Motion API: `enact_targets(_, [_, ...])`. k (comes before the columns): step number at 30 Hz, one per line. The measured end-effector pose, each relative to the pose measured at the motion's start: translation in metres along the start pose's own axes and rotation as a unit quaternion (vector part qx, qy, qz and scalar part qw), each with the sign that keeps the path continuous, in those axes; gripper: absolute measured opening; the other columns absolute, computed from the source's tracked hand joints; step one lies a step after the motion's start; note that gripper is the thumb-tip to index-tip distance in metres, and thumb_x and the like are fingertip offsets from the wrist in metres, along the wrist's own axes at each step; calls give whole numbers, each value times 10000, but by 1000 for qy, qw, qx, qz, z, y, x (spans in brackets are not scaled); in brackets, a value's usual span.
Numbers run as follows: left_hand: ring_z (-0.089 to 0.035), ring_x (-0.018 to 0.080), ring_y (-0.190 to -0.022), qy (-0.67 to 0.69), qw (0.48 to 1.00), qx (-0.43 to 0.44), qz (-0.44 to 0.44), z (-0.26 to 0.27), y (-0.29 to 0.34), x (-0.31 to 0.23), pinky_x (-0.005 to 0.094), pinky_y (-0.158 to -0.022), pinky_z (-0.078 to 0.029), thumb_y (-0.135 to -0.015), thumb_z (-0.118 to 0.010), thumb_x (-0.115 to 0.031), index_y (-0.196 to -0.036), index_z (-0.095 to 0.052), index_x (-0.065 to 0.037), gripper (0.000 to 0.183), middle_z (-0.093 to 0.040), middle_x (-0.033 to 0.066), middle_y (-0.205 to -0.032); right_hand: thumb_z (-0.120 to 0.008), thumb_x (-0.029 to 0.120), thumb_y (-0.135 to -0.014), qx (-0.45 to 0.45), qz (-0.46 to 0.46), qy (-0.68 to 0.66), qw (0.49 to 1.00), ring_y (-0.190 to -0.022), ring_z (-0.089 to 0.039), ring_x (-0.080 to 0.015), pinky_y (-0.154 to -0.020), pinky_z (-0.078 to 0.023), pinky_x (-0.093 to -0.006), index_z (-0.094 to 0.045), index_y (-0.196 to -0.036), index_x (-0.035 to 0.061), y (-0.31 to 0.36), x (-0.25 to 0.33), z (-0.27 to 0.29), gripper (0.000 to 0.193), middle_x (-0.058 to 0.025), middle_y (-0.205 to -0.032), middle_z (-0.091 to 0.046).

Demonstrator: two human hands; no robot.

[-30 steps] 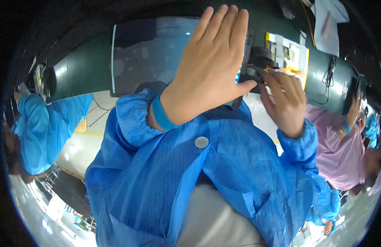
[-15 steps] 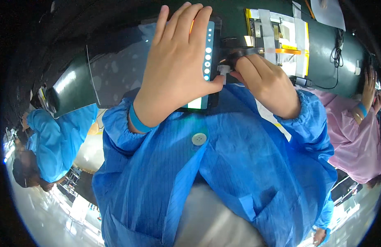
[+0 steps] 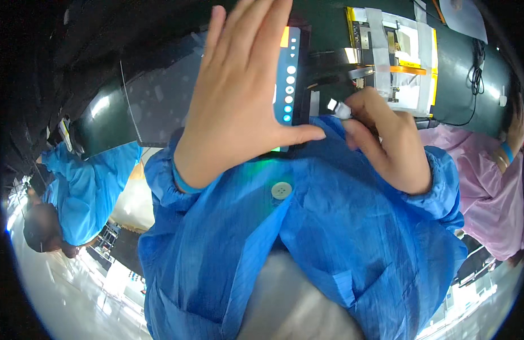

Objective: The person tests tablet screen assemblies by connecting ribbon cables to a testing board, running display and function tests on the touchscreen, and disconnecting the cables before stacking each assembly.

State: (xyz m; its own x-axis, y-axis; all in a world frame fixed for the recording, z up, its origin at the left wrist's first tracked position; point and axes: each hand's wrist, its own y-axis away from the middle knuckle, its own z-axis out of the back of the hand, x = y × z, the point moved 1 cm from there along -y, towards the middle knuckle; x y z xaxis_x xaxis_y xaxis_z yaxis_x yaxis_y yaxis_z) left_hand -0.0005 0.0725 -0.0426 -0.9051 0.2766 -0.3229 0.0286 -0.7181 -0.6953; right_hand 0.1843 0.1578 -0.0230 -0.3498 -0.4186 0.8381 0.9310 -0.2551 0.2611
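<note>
A tablet with a lit screen and a column of round icons lies in front of me. My left hand is spread open over it, covering much of the screen, thumb stretched out past its right edge. To the right of the tablet, my right hand pinches a white cable plug between thumb and fingers. The plug points left and stands apart from the tablet's edge. Most of its cable is hidden behind the hand.
A dark glossy panel lies left of the tablet. At the far right is a circuit board assembly with grey tape and an orange strip, then a black cable. People in blue and pink sit either side.
My right hand has moved right with the white plug, from against the tablet's right edge to clear of it. My left hand's thumb has come off the plug area and its fingers reach slightly farther up.
</note>
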Motion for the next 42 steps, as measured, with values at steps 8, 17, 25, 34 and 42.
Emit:
enact_targets(8, [-337,294,-1313,-116,939,102,307,128,66,2,449,-1090,-190,-778,-611,-515,-1368,-376,-54,785,-393,128,-1401,-611,128,-846,-51,45,-82,994,-615,-586,-217,-544,-446,-319,-589,-873,23,-8,-6,-8,111,-120,-683,-549])
enact_targets(17, [-358,255,-1306,-63,842,-4,536,137,112,23,343,-1081,-222,-920,-491,-407,-1345,-441,-82,537,-423,126,-1384,-668,159,-753,-181,109,234,949,-636,-584,-243,-549,-481,-356,-572,-795,82,-12,-6,-23,130,-55,-708,-538])
enact_targets(25, [-415,209,-1246,15,848,-25,529,133,122,28,293,-1034,-278,-926,-519,-298,-1372,-403,-77,511,-444,114,-1351,-659,142,-733,-117,166,243,949,-664,-588,-236,-564,-490,-342,-575,-800,67,-17,-6,-12,131,-59,-731,-547])
enact_targets(34, [-295,195,-1333,76,833,-8,549,134,118,21,309,-1095,-166,-938,-442,-252,-1386,-365,-34,504,-372,88,-1426,-632,139,-717,-61,229,283,929,-687,-599,-223,-574,-494,-328,-578,-824,70,-25,-10,-6,138,-57,-746,-557])
enact_targets(42, [-354,288,-1307,73,820,-33,567,135,118,27,342,-1075,-265,-847,-501,-484,-1387,-375,-113,667,-387,137,-1397,-620,139,-732,-70,198,380,901,-629,-570,-176,-514,-472,-293,-570,-829,65,-16,-1,-12,132,-46,-753,-531])
